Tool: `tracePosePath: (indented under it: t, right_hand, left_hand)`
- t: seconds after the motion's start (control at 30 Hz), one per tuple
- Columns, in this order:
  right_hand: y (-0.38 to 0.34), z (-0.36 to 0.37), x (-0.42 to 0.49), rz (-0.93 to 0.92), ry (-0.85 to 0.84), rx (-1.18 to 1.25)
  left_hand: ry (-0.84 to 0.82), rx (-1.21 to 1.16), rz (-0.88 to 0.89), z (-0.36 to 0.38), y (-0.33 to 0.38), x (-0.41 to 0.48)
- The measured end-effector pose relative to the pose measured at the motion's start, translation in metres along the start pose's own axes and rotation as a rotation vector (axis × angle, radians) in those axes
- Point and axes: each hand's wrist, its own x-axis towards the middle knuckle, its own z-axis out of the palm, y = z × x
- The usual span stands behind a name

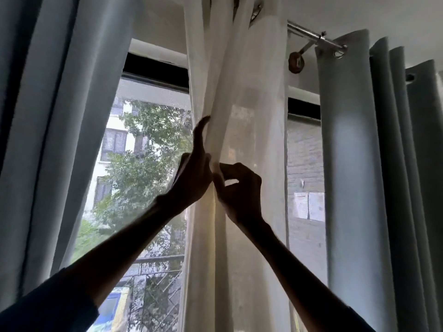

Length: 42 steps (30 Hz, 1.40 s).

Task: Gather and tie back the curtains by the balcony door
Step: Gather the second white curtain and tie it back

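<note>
Between two blue-grey curtains (60,116) (354,164), the right hand (242,190) pinches the one sheer curtain (259,130); the left hand (191,180) touches it, grip indiscernible.

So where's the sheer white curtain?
Head view, centre: sheer white curtain hangs between left blue curtain and right blue curtain, left hand and right hand on it.

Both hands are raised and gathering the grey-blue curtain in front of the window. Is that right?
Not quite. The head view shows the left hand and right hand raised and gathering the white sheer curtain in front of the window. The grey-blue curtains hang untouched at either side.
</note>
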Motion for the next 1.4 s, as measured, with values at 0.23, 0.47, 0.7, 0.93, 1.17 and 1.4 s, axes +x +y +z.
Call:
tracePosePath:
  t: [0.23,0.47,0.7,0.93,1.17,1.4]
  right_hand:
    - [0.011,-0.011,-0.002,-0.016,-0.052,-0.191]
    - [0.006,-0.007,-0.018,-0.107,-0.198,-0.28]
    - [0.017,-0.035,-0.002,-0.072,-0.209,-0.062]
    - [0.08,-0.063,0.047,0.46,-0.13,-0.39]
    - [0.067,0.005,0.039,0.414,-0.21,-0.302]
    - [0.066,0.012,0.051,0.568,-0.183,-0.16]
  left_hand:
    - [-0.058,0.344,0.018,0.002,-0.009,-0.001]
    - [-0.101,0.196,-0.133,0.005,-0.003,0.009]
    - [-0.077,0.262,-0.309,0.016,-0.02,0.015]
    - [-0.02,0.33,-0.138,0.002,-0.009,0.003]
    - [-0.094,0.403,-0.042,-0.014,-0.01,0.001]
    - [-0.083,0.459,0.053,-0.047,-0.031,0.007]
